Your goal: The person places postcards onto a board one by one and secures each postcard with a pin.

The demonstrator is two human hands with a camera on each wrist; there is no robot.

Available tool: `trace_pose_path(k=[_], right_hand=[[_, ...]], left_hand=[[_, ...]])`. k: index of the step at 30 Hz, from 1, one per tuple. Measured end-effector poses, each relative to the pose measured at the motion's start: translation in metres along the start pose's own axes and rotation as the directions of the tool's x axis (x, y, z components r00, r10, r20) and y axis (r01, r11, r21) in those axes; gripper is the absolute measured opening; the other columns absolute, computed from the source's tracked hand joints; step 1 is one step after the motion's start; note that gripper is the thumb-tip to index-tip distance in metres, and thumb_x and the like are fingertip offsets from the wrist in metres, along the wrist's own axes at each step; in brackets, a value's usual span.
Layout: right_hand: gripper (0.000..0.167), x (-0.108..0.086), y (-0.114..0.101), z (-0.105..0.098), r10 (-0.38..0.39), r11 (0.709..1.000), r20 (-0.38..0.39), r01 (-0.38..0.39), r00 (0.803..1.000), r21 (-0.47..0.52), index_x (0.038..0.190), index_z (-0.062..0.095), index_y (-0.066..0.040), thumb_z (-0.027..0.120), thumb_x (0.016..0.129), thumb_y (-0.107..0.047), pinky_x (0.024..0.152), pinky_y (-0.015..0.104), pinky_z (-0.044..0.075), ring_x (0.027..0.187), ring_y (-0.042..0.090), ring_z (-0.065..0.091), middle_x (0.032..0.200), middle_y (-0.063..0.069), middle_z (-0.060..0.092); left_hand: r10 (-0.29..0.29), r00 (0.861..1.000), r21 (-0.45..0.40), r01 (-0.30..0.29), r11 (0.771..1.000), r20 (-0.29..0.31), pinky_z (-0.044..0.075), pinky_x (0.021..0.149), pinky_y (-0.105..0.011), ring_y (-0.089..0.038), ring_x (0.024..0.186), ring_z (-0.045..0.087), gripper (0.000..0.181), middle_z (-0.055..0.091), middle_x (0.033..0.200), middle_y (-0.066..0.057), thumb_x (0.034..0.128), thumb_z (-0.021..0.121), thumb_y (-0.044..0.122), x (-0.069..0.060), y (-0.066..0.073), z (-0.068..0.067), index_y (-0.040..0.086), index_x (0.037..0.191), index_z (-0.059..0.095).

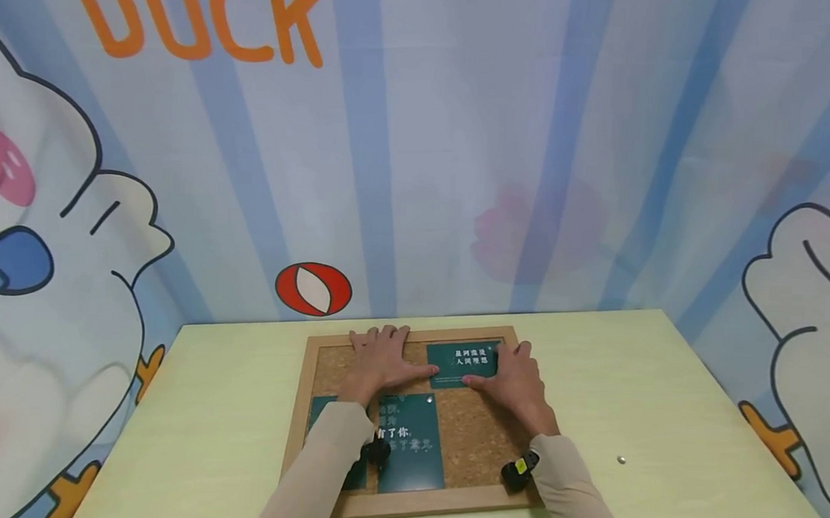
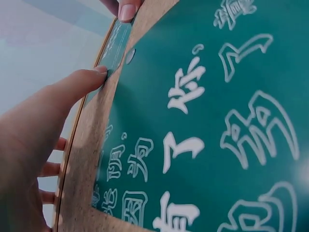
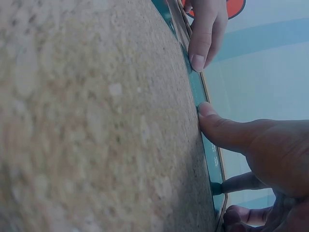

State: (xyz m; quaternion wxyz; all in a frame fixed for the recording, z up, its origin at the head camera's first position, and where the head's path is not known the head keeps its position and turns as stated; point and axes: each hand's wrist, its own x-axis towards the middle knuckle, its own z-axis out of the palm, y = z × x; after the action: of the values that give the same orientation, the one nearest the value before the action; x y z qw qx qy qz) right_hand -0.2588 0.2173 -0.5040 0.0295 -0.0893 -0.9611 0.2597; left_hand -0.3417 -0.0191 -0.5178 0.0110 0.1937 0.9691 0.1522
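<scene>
A green card with white characters point(image 1: 461, 361) lies at the upper right of a wood-framed cork board point(image 1: 477, 432). My left hand point(image 1: 380, 363) is spread over the board's upper left. Its thumb point(image 2: 89, 79) touches the card's left end, while the other fingers reach the far frame. At the card's right end is my right hand point(image 1: 521, 383). Its thumb point(image 3: 222, 128) presses the card's near edge and its index finger point(image 3: 241, 182) touches the right side. Below, a larger green card point(image 1: 409, 460) carries a round silver pin point(image 2: 130, 56) at its upper right corner.
Another green card point(image 1: 357, 477) at the board's lower left is partly hidden by my left sleeve. A small silver pin point(image 1: 622, 460) lies on the pale yellow table point(image 1: 693, 426) right of the board. A printed curtain point(image 1: 446, 175) stands behind the table.
</scene>
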Motion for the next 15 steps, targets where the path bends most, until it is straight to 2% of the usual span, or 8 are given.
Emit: trace_pose_path(k=[7,11,15], right_hand=[[0.089,0.001,0.000,0.000,0.000,1.000,-0.005,0.001,1.000,0.018,0.145,0.051,0.004,0.087,0.083,-0.048,0.081,0.060,0.055,0.099,0.041,0.057,0.126,0.030,0.043],[0.090,0.000,0.005,-0.003,-0.007,0.996,0.009,0.006,1.000,0.089,0.151,0.047,0.001,0.085,0.085,-0.046,0.089,0.062,0.053,0.105,0.043,0.057,0.128,0.030,0.043],[0.088,-0.004,0.016,-0.015,-0.034,0.987,0.011,0.032,0.999,0.157,0.155,0.042,-0.004,0.083,0.088,-0.044,0.093,0.065,0.049,0.111,0.047,0.056,0.134,0.032,0.042]], left_hand=[[-0.020,1.000,-0.013,0.020,1.000,-0.006,0.011,0.112,-0.080,-0.044,0.139,0.042,0.103,0.050,0.149,-0.018,0.0773,0.068,0.081,0.002,0.001,-0.001,0.016,0.155,0.049],[-0.043,0.999,-0.015,0.043,0.999,-0.004,0.011,0.113,-0.079,-0.043,0.138,0.043,0.105,0.051,0.148,-0.017,0.0748,0.069,0.083,0.002,0.002,-0.002,0.017,0.154,0.050],[-0.054,0.999,-0.013,0.054,0.998,0.008,0.013,0.112,-0.078,-0.043,0.137,0.044,0.106,0.051,0.149,-0.016,0.0736,0.070,0.084,0.003,0.003,-0.003,0.018,0.154,0.050]])
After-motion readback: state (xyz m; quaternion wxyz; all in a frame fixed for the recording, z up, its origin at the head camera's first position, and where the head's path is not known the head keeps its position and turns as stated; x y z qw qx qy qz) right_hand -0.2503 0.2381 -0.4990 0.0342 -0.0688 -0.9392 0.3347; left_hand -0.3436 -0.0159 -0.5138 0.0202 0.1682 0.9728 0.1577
